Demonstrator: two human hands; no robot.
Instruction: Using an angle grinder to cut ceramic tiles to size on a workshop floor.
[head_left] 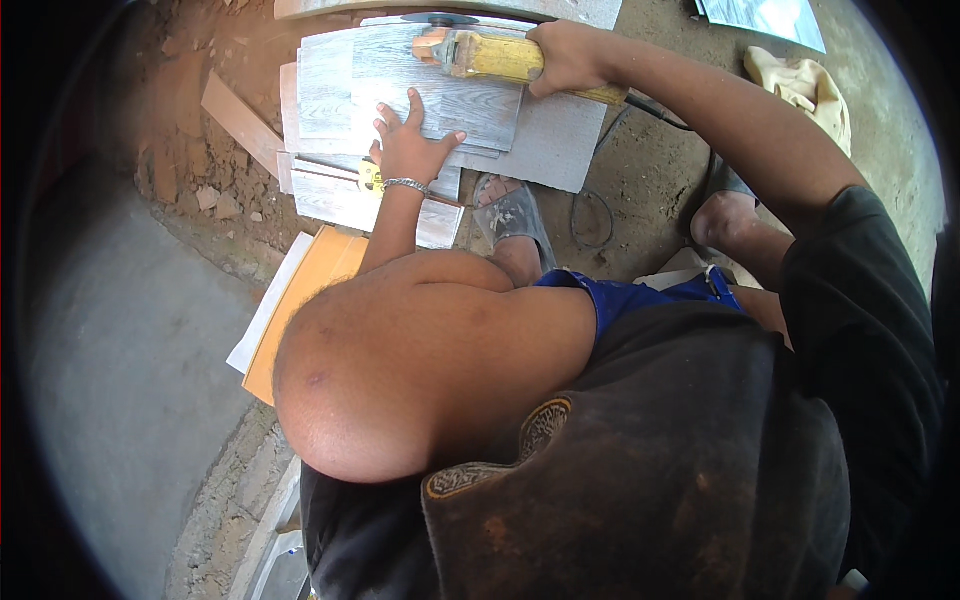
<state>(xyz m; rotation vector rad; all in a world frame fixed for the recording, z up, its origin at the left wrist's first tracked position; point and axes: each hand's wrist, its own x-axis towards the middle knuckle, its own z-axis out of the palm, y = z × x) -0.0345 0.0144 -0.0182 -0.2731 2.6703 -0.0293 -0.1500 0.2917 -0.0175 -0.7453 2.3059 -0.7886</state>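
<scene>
My right hand [560, 58] grips a yellow angle grinder [492, 56], whose dark disc [437, 18] sits at the far edge of a stack of wood-patterned grey tiles [330, 75]. My left hand [410, 140] is spread with fingers apart on the upper tile, below the grinder. Partly hidden beside my left wrist lies a small yellow object [369, 175], perhaps a tape measure, on a lower tile piece [325, 200]. The grinder's black cord [655, 110] runs down to a loop on the dirt ground.
My sandaled foot [505, 210] is beside the tiles. Orange and white boards [300, 310] lie left of my knee, beside a grey concrete slab [130, 360]. A cream cloth [800, 85] and a glossy sheet [760, 20] lie upper right. A reddish plank [240, 120] rests on broken rubble.
</scene>
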